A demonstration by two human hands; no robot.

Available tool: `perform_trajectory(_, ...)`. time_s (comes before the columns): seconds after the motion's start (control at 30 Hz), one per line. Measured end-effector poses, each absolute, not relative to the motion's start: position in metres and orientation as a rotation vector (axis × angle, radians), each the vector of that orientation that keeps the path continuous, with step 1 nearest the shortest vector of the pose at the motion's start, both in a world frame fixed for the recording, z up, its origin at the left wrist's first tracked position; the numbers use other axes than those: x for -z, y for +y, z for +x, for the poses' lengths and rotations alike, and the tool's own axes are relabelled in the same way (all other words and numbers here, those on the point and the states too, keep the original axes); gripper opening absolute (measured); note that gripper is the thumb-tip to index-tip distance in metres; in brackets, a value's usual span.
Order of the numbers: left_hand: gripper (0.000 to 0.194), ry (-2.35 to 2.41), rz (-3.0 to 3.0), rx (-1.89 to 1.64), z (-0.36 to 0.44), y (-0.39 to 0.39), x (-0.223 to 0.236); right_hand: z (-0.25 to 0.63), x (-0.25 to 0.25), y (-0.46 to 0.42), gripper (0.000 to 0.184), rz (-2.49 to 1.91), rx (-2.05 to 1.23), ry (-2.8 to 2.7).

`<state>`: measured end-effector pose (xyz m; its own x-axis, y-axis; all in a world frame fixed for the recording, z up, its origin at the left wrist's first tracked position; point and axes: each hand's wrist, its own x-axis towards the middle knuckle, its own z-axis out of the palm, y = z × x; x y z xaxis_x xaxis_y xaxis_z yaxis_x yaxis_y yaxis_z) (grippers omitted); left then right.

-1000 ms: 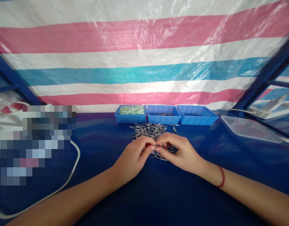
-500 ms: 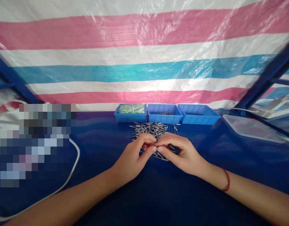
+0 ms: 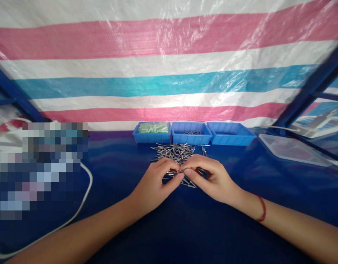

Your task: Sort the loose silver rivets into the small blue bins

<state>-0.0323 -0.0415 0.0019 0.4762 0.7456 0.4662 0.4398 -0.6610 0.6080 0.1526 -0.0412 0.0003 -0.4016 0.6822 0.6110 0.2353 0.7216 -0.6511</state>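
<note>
My left hand (image 3: 156,183) and my right hand (image 3: 213,178) meet at the fingertips over the near side of a pile of blind rivets (image 3: 174,151). A thin metal blind rivet (image 3: 182,171) sits in the pinch of my right thumb and forefinger. My left thumb and forefinger close around its other end, with a slight gap showing between their tips. Fingers cover most of this rivet. The loose rivets are silvery with slim pins, lying in all directions on the dark blue table (image 3: 169,227).
Three blue bins stand along the back: the left bin (image 3: 151,138) has green-and-white pieces, the middle bin (image 3: 191,139) several rivets, the right bin (image 3: 232,139) a few thin pieces. A translucent lid (image 3: 292,150) lies right. A white cable (image 3: 88,189) curves at left beside a blurred-out area.
My left thumb and forefinger have parted slightly at the tips, and more of the rivet shows between the hands. The view has shifted a little; the pile and bins look the same.
</note>
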Motion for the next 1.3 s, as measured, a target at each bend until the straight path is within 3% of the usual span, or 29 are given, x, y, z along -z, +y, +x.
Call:
perform_trajectory(0.43,0.005,1.124,2.367,-1.119,-0.035,-0.042,-0.005,0.153,0.002,-0.035,0.01,-0.772,-0.655,-1.988)
perform_trajectory(0.57,0.02,1.177,2.375,-1.038,-0.037,-0.041,-0.003,0.163,0.006,-0.017,0.017,-0.993,-0.827,-1.541)
perform_trajectory(0.7,0.018,1.164,2.504,-0.888,-0.04,-0.04,-0.001,0.185,0.001,0.006,0.016,-1.068,-0.961,-0.87)
perform_trajectory(0.83,0.017,1.136,2.62,-0.725,-0.039,-0.04,0.0,0.204,-0.008,0.019,0.012,-1.107,-0.971,-0.59)
perform_trajectory(1.3,0.02,1.076,2.859,-0.565,-0.041,-0.039,0.0,0.187,0.006,0.007,0.027,-1.078,-0.985,-0.969)
